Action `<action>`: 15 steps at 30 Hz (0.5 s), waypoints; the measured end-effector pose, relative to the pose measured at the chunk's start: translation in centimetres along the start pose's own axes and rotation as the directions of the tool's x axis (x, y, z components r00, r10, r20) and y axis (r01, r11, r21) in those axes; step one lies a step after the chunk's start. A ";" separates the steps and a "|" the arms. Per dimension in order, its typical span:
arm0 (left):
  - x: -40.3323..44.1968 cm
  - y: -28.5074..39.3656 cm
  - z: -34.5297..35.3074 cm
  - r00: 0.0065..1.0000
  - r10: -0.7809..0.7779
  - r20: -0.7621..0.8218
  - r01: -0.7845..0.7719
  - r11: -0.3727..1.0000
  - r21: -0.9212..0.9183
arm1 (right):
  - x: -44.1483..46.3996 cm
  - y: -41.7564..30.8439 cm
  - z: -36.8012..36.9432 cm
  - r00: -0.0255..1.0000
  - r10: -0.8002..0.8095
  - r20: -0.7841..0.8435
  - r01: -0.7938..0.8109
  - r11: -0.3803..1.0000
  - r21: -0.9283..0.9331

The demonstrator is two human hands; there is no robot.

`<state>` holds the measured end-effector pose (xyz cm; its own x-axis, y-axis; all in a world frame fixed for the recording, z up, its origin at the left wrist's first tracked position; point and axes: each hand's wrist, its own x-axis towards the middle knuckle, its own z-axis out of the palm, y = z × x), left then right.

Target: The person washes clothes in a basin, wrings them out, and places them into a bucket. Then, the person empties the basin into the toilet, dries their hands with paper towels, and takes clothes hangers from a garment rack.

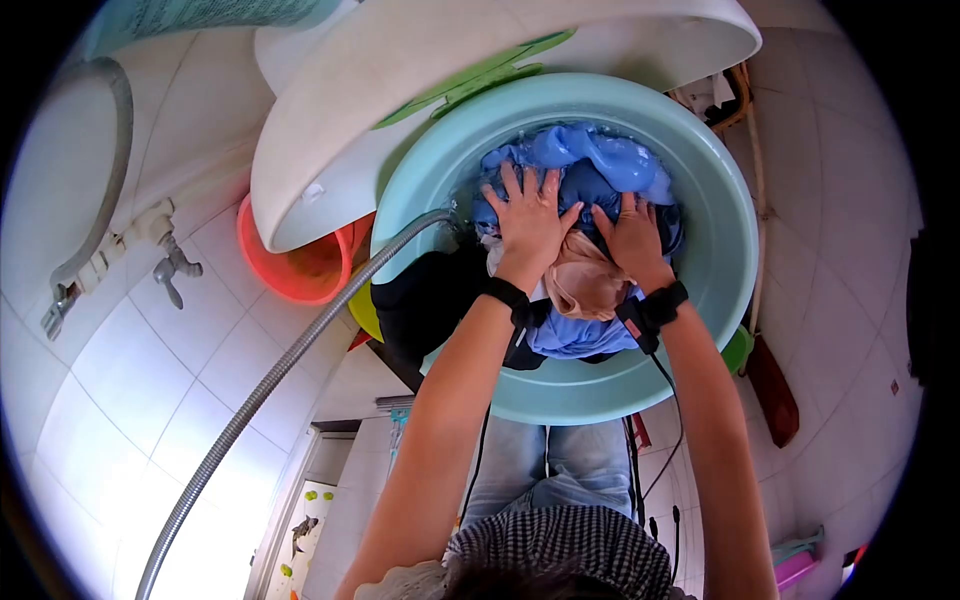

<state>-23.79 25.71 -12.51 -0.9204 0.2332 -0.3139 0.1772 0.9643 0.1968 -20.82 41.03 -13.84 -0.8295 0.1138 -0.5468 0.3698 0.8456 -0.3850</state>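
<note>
A large pale turquoise basin (727,230) holds wet clothes in water. My left hand (530,215) lies spread on the dark blue cloth (588,188) in the basin, fingers apart. Beside it my right hand (635,240) presses on the clothes, its fingers also apart. Between and below the hands bunches a peach-coloured cloth (582,280). Bright blue fabric (590,150) bulges up at the far side, and a lighter blue garment (575,335) lies at the near side. Black cloth (425,305) hangs over the basin's left rim. Fingertips are partly hidden by water and cloth.
A metal shower hose (290,360) runs over the left rim into the basin. A white tub (330,130) leans behind it. At left stand an orange-red bucket (300,260) and a wall tap (172,265). A dark red brush-like object (775,390) is at right.
</note>
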 end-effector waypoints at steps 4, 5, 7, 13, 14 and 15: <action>0.2 -0.4 -0.1 0.999 -0.005 -0.040 0.004 1.000 -0.029 | 1.0 -0.1 -0.3 1.000 -0.005 0.022 0.007 0.994 -0.112; -0.4 -0.6 -0.3 0.999 -0.009 -0.044 0.008 1.000 -0.020 | 0.7 -0.2 -0.8 1.000 -0.013 0.021 0.015 0.994 -0.105; -0.5 -0.3 -2.0 0.990 0.013 -0.138 -0.035 0.987 -0.158 | 0.5 -3.5 -6.9 0.956 0.079 0.282 -0.066 0.996 -0.056; 0.8 0.3 -3.2 0.904 0.182 -0.388 -0.273 0.942 -0.195 | 1.7 -2.6 -6.7 0.849 -0.438 -0.297 0.440 0.896 -0.064; 0.8 0.6 -2.8 0.945 0.144 -0.293 -0.215 0.950 -0.227 | 2.1 -2.0 -5.5 0.841 -0.448 -0.303 0.467 0.884 -0.011; 0.6 0.9 -2.6 0.976 0.105 -0.189 -0.152 0.955 -0.256 | 2.0 -1.8 -5.2 0.836 -0.456 -0.306 0.490 0.871 0.040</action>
<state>-25.11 26.36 -10.08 -0.9459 0.3050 -0.1103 0.2198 0.8529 0.4735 -25.26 42.44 -10.40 -0.9899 -0.1308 -0.0542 -0.0672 0.7711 -0.6332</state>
